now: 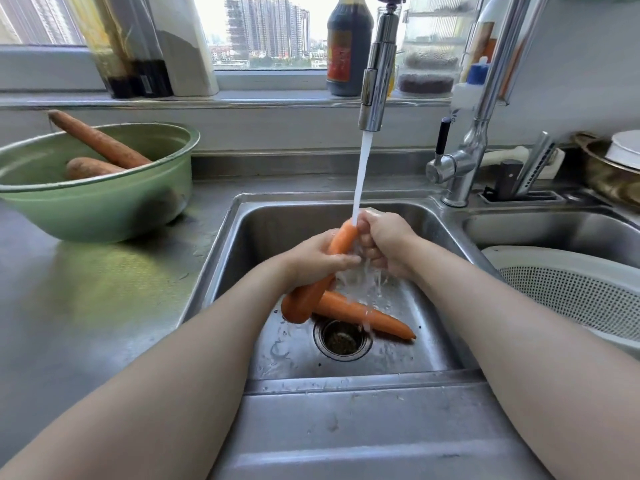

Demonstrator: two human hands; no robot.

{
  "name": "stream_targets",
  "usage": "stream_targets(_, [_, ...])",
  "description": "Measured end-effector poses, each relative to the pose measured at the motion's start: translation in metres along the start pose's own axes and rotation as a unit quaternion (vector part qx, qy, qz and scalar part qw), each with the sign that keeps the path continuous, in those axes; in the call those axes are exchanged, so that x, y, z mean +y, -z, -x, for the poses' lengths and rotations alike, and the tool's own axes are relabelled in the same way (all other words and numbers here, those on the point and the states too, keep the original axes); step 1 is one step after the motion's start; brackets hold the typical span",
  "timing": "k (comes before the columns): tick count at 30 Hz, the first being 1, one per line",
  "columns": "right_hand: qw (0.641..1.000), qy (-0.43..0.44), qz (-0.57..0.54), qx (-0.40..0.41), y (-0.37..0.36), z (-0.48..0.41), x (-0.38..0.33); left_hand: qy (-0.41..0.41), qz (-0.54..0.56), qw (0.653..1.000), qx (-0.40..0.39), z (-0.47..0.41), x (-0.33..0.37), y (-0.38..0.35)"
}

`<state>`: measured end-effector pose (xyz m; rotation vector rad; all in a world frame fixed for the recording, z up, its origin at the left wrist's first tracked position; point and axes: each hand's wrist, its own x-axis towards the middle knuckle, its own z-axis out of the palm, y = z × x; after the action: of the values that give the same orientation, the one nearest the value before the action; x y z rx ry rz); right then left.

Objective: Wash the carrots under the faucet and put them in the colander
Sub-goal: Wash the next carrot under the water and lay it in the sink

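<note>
Stainless steel fills most of my head view: a sink basin (273, 244) set into a steel worktop (86, 323), with a second basin (554, 233) along its right side. Over the near basin hangs the faucet (375, 74), spray head pointing down. A white stream of water (362, 174) runs straight from it.

The left hand (311, 263) and the right hand (386, 240) both grip one carrot (304, 301). I see it held tilted above the middle of the basin, thick end low and towards the left, thin end up under the stream. The left hand is wrapped round the carrot's middle, fingers curled over the top of it. The right hand is fisted round the upper end, right where the water lands, and water spills off below it in splashes.

A second carrot (367, 317) lies flat on the basin floor, just behind the drain (343, 337), tip pointing right. Its thick end is hidden behind the held carrot.

At the worktop's rear left stands a pale green bowl (104, 209) with two unwashed carrots (100, 142) in it, brown with dirt. The longer one leans out over the back rim.

The white colander (571, 296) sits in the second basin at the right edge of my view. I can see only its mesh wall and rim, and cannot tell whether anything lies inside.

On the windowsill behind the faucet stands a dark sauce bottle (348, 46).
</note>
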<state>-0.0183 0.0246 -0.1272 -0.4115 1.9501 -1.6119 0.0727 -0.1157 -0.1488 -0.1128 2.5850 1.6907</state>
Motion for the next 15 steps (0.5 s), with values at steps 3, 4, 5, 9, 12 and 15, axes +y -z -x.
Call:
stream_targets(3, [0.981,0.043,0.165,0.093,-0.001,-0.003,-0.001,0.003,-0.020,0.999,0.046,-0.007,0.003,-0.010])
stream_targets(4, [0.968,0.061,0.220,0.103,-0.002,-0.004,-0.001,0.012,-0.005,0.998,0.059,-0.007,0.003,-0.012])
stream_targets(5, [0.960,0.071,0.254,0.097,-0.002,-0.004,0.000,0.012,0.011,0.998,0.063,-0.006,0.005,-0.015])
stream_targets(9, [0.989,0.061,0.129,0.040,-0.002,-0.001,-0.003,-0.065,0.013,0.992,0.106,-0.007,0.012,-0.018])
stream_targets(12, [1.000,0.019,0.009,-0.013,-0.001,-0.001,-0.001,-0.037,0.032,0.994,0.095,-0.005,0.017,-0.010])
stream_targets(15, [0.999,-0.010,-0.016,-0.045,0.001,-0.001,0.001,-0.026,0.049,0.997,0.050,-0.003,0.016,-0.007])
